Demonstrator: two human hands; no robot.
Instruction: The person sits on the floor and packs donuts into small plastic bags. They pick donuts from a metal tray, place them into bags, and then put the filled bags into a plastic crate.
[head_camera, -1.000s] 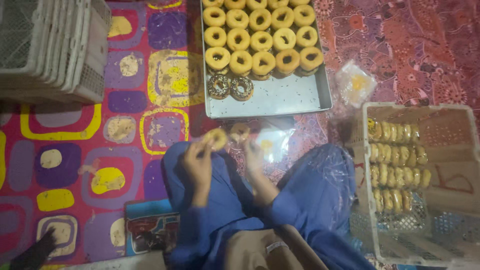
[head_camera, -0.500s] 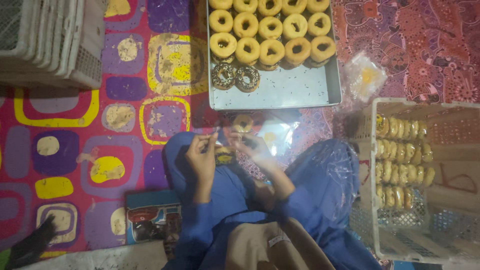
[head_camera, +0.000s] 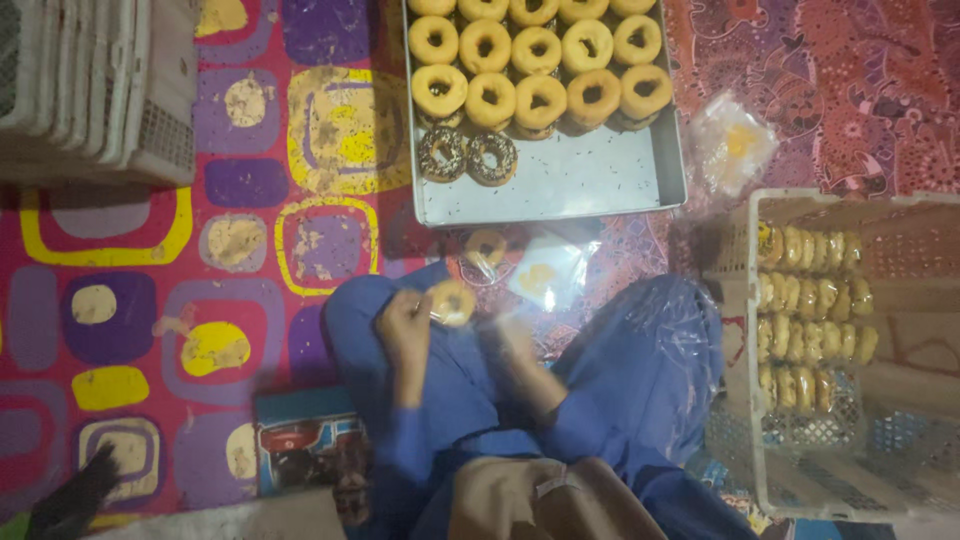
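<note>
My left hand (head_camera: 405, 328) grips a pale glazed donut (head_camera: 452, 302) in a clear wrapper, held over my blue-clad knee. My right hand (head_camera: 515, 335) is blurred, a little right of that donut; I cannot make out its fingers. On the floor just beyond my hands lie another wrapped donut (head_camera: 485, 247) and a flat clear bag (head_camera: 548, 275). Further ahead, a metal tray (head_camera: 580, 185) carries rows of pale ring donuts (head_camera: 540, 100) and two chocolate-sprinkled ones (head_camera: 468, 155) at its near left.
A white plastic crate (head_camera: 850, 198) on my right holds rows of wrapped donuts (head_camera: 810, 300). Stacked empty crates (head_camera: 90, 90) stand at the far left. A pile of clear bags (head_camera: 735, 145) lies right of the tray. A printed box (head_camera: 300, 445) rests by my left leg on the patterned rug (head_camera: 130, 300).
My hands have dropped nearer to my lap with the donut. The right hand has come away from it to the right and blurs with motion.
</note>
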